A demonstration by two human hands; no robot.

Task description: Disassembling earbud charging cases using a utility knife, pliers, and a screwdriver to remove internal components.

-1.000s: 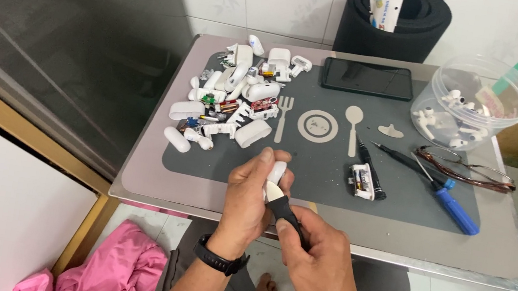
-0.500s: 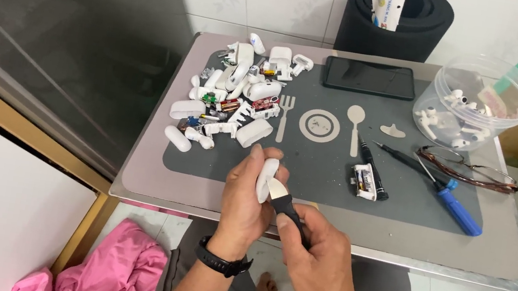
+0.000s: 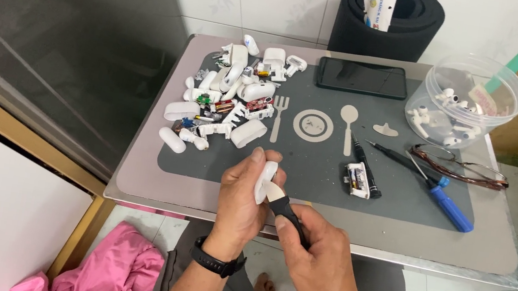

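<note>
My left hand (image 3: 241, 194), with a black watch on the wrist, grips a small white plastic case (image 3: 264, 180) above the table's near edge. My right hand (image 3: 317, 257) holds a black-handled pry tool (image 3: 286, 212) whose pale blade is pressed against the seam of the case. Both hands are close together in front of the grey mat (image 3: 310, 167).
A pile of white cases and small parts (image 3: 232, 97) lies at the mat's left. On the mat are an opened case part (image 3: 356, 179), a black tool (image 3: 365, 165), a blue-handled screwdriver (image 3: 445, 204), glasses (image 3: 458, 166), a phone (image 3: 361, 77) and a clear tub of earbuds (image 3: 467, 101). Pink cloth (image 3: 110, 274) lies on the floor.
The hands have shifted slightly while working the tool's blade along the white case. Nothing on the table has moved.
</note>
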